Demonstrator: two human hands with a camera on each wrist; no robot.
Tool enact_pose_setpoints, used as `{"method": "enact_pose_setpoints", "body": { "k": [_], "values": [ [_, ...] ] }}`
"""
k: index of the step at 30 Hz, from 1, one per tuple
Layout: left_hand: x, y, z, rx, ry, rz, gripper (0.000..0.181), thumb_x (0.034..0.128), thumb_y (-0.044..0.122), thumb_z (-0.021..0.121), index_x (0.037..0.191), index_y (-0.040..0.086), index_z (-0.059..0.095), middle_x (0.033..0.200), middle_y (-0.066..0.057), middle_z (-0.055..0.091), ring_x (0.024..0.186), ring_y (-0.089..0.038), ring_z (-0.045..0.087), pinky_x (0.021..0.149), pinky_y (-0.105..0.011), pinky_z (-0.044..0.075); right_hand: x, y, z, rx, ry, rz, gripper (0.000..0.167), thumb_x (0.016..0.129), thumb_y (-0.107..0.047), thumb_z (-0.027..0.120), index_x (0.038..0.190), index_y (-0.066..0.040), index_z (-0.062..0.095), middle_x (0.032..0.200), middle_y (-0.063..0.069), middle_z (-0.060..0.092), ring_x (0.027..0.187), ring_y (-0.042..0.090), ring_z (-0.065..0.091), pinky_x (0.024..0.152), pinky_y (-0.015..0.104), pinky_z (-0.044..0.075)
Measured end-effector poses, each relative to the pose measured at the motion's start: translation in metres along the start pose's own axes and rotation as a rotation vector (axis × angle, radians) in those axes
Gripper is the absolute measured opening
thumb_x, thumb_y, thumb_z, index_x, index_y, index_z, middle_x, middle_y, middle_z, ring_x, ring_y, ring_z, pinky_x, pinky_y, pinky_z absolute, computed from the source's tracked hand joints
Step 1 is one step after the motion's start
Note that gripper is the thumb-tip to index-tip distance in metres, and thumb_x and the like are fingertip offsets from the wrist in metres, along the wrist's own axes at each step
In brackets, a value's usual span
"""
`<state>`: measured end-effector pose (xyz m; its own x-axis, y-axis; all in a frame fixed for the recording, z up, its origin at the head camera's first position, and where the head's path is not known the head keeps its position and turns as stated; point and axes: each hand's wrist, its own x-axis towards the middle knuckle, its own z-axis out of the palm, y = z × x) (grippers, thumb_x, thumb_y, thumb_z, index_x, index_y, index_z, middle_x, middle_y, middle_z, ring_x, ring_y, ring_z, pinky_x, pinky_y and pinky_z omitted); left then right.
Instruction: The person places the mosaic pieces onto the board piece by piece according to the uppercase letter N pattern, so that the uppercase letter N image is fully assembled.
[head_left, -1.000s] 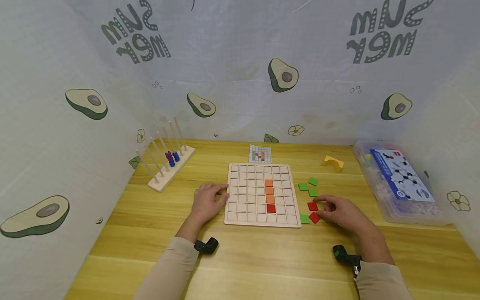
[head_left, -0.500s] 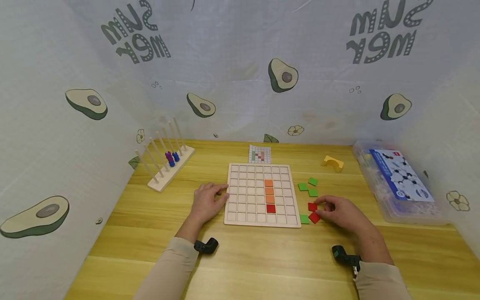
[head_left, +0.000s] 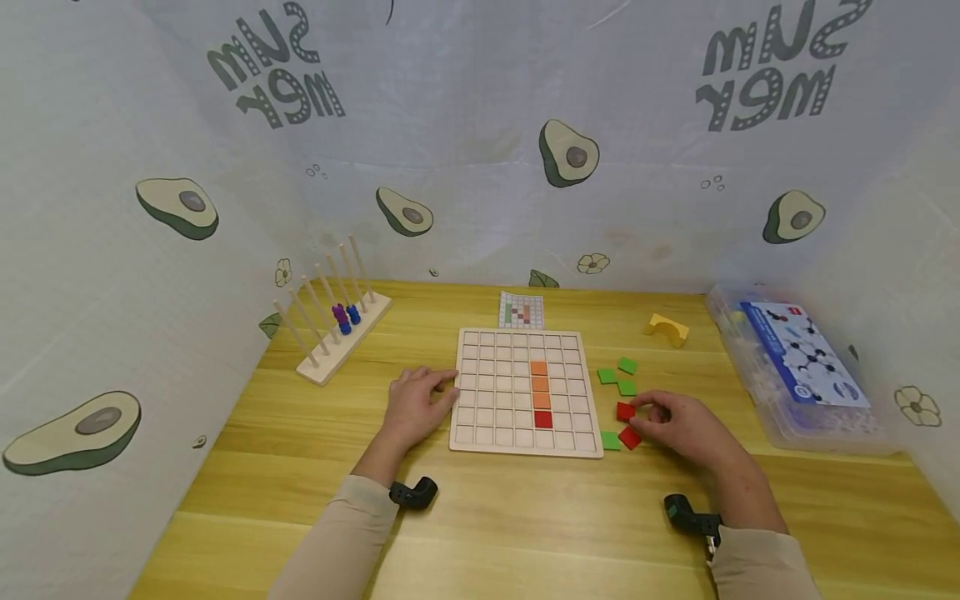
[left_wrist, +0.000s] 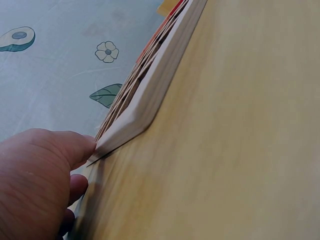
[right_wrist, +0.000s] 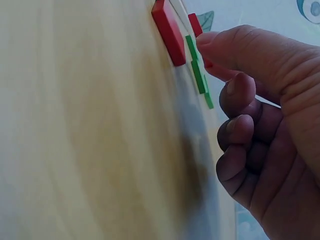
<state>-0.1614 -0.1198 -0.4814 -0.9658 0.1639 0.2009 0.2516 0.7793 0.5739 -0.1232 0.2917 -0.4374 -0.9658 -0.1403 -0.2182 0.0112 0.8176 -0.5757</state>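
A wooden grid board [head_left: 486, 382] lies on the table, with a column of three orange tiles [head_left: 540, 384] and one red tile [head_left: 543, 419] in its cells. My left hand [head_left: 413, 406] touches the board's left edge with fingertips and thumb. To the right of the board, my right hand [head_left: 678, 423] pinches a red tile [head_left: 625, 411] between thumb and index finger; in the right wrist view this tile [right_wrist: 195, 24] is partly hidden by the thumb. A second red tile [head_left: 630, 437] lies just below, beside a green tile [head_left: 611, 440]. Three green tiles [head_left: 627, 387] lie farther back.
A small printed grid card [head_left: 521, 310] is behind the board. Back left stands a peg rack [head_left: 322, 368] with blue and purple beads. A yellow arch block [head_left: 667, 328] and a clear plastic box [head_left: 795, 425] are at the right. A patterned curtain [head_left: 480, 167] closes the back.
My right thumb and index finger have closed on the upper red tile, which now looks slightly raised and tilted. My left hand stays at the board's edge.
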Motion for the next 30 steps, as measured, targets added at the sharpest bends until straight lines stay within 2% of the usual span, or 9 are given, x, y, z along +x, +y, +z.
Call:
{"method": "enact_pose_setpoints", "body": {
  "k": [5,12,19,30],
  "values": [
    [0.0,0.0,0.0,-0.006,-0.001,0.0,0.034,0.0967,0.035,0.069,0.128,0.021,0.073,0.101,0.0,0.07,0.092,-0.02,0.053,0.085,-0.04,0.037,-0.001,-0.007,-0.001,-0.009,0.003,0.003,0.041,0.096,-0.033,0.071,0.127,-0.007,0.066,0.085,0.003,0.055,0.071,0.018,0.049,0.058,0.027,0.037],
    [0.0,-0.002,0.001,-0.005,0.0,0.0,0.034,0.0968,0.035,0.069,0.128,0.021,0.073,0.101,0.0,0.07,0.093,-0.02,0.054,0.085,-0.04,0.037,-0.004,-0.026,-0.002,-0.047,0.025,-0.052,0.038,0.095,-0.034,0.073,0.123,-0.009,0.067,0.08,0.001,0.054,0.067,0.016,0.047,0.056,0.026,0.036],
    [0.0,-0.002,0.002,0.005,0.003,0.003,0.034,0.097,0.036,0.069,0.128,0.021,0.073,0.101,0.0,0.07,0.092,-0.02,0.053,0.085,-0.04,0.037,-0.005,-0.045,0.001,-0.039,0.01,-0.053,0.036,0.094,-0.032,0.074,0.123,-0.011,0.067,0.079,0.001,0.053,0.068,0.018,0.048,0.056,0.026,0.036],
    [0.0,-0.004,0.003,0.01,0.008,0.009,0.034,0.0969,0.035,0.069,0.128,0.022,0.073,0.101,0.0,0.071,0.094,-0.02,0.055,0.086,-0.041,0.038,-0.005,-0.07,0.013,-0.063,0.026,-0.207,0.023,0.094,-0.023,0.074,0.115,-0.014,0.071,0.072,-0.003,0.051,0.06,0.011,0.045,0.053,0.024,0.035]
  ]
}}
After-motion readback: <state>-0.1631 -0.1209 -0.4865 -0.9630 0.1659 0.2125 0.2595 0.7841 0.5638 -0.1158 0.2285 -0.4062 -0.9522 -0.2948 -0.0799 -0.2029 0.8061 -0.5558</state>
